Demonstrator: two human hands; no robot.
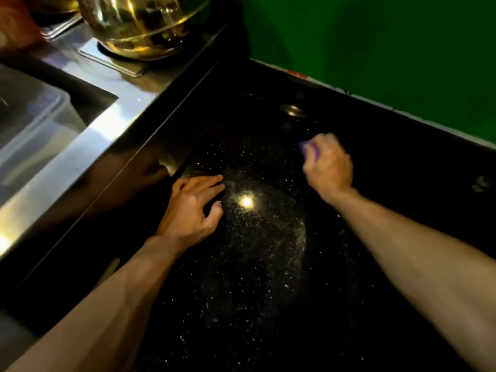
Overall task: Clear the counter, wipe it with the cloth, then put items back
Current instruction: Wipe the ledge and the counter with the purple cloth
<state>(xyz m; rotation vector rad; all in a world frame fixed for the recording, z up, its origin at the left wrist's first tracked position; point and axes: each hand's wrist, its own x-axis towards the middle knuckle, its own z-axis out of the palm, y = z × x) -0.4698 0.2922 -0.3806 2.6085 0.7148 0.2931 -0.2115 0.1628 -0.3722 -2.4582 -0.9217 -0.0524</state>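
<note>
A clear plastic tub (32, 122) sits in the steel sink (107, 130), left of a green wall (375, 49).

The purple cloth (308, 149) is mostly hidden under the motion-blurred right hand (328, 167). The top edge cuts off the shiny golden rounded pot (139, 25), the left edge the clear plastic tub (29, 124). A pale smudge (481, 183) on the black speckled worktop (255, 291) is too blurred to identify.

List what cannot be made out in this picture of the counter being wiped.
Head view.
Cloth: mostly hidden by the blurred right hand; a purple edge shows.
Golden vessel: cut off by the top edge.
Small object on the counter, right side: too dark and blurred to name.
</note>
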